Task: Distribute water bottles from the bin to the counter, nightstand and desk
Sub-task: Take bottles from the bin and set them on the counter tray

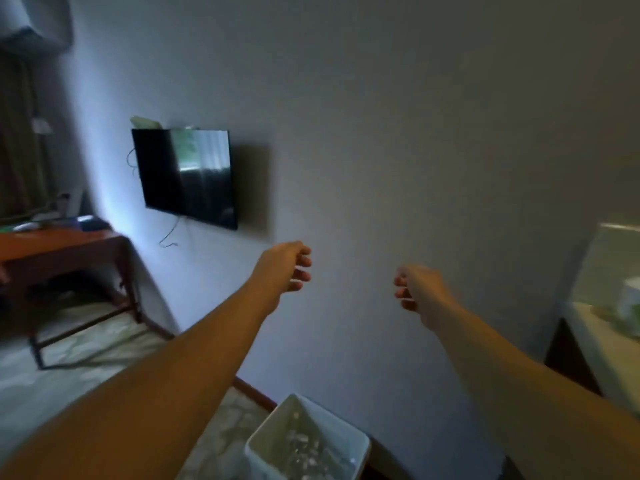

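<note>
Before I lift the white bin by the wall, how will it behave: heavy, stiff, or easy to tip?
The white bin looks like thin-walled plastic, so the rim may flex under one hand. It seems to hold clear bottles, so it is probably heavy for its size. It stands tall on a narrow base, so pushing near the top could tip it; both empty hands at the rim seems safer.

A plain grey wall point(398, 133) fills most of the view, with a dark flat television point(187, 176) mounted on it and a loose cable point(169, 237) hanging below. Left of the television stands a reddish wooden desk point(65, 251) on a pale patterned floor point(86, 344). Brown curtains point(17, 140) hang farther left, an air conditioner point(34, 22) above them.
</note>
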The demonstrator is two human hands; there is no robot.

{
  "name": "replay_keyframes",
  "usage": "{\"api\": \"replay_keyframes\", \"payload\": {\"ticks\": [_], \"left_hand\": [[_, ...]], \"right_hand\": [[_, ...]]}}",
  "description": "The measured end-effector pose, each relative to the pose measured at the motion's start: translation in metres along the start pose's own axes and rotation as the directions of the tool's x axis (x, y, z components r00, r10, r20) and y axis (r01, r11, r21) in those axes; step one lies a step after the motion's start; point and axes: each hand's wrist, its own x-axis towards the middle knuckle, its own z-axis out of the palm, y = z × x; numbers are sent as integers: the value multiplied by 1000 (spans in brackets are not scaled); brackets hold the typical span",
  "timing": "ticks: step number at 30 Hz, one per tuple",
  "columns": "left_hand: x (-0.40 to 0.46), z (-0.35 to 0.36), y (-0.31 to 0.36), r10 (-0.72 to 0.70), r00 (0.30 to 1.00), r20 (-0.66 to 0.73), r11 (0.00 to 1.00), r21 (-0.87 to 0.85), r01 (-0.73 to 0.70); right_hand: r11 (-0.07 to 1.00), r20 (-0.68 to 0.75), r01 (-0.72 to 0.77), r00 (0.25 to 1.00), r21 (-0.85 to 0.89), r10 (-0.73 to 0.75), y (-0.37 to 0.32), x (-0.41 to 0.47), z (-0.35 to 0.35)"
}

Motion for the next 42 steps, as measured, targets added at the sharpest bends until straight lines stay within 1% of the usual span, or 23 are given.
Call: {"api": "replay_keyframes", "payload": {"ticks": [3, 5, 7, 10, 13, 18, 21, 24, 28, 32, 34, 36, 39, 42], "left_hand": [[17, -64, -24, -60, 995, -80, 995, -82, 53], [36, -93, -40, -82, 991, -109, 993, -92, 72], [60, -112, -57, -101, 988, -115, 992, -85, 91], [105, -127, -82, -109, 992, -69, 993, -48, 106], [152, -138, -114, -134, 991, -7, 991, -7, 134], [223, -156, -176, -272, 960, 67, 961, 64, 267], [265, -158, -217, -342, 934, 105, 940, 19, 342], [302, -146, -270, -426, 888, 176, 899, -26, 436], [352, -113, -362, -504, 816, 284, 830, -100, 548], [382, -73, -477, -570, 724, 389, 767, -65, 639], [394, -60, -543, -592, 681, 431, 733, -63, 677], [400, -52, -612, -617, 651, 442, 710, -44, 703], [398, -41, -716, -661, 610, 438, 683, 12, 731], [394, -21, -818, -685, 591, 426, 675, 66, 735]], "right_hand": [[999, 76, -36, 996, -5, 36, 2, 2, 79], [999, 109, -48, 993, 2, 47, 4, 12, 123], [998, 136, -63, 989, -11, 64, 11, 28, 160], [997, 137, -72, 988, -9, 73, 29, 69, 205], [994, 84, -108, 991, 9, 107, 51, 121, 240], [956, -13, -288, 957, 62, 289, 104, 181, 276], [927, -70, -366, 926, 80, 371, 143, 205, 290], [903, -136, -421, 893, 79, 429, 185, 227, 302], [860, -232, -497, 828, 117, 510, 256, 254, 319], [807, -308, -544, 745, 232, 591, 353, 271, 345], [785, -319, -549, 718, 287, 618, 411, 282, 359], [758, -322, -571, 687, 316, 651, 475, 291, 373], [722, -332, -620, 641, 307, 692, 572, 293, 388], [693, -336, -651, 607, 310, 720, 669, 291, 392]]}}
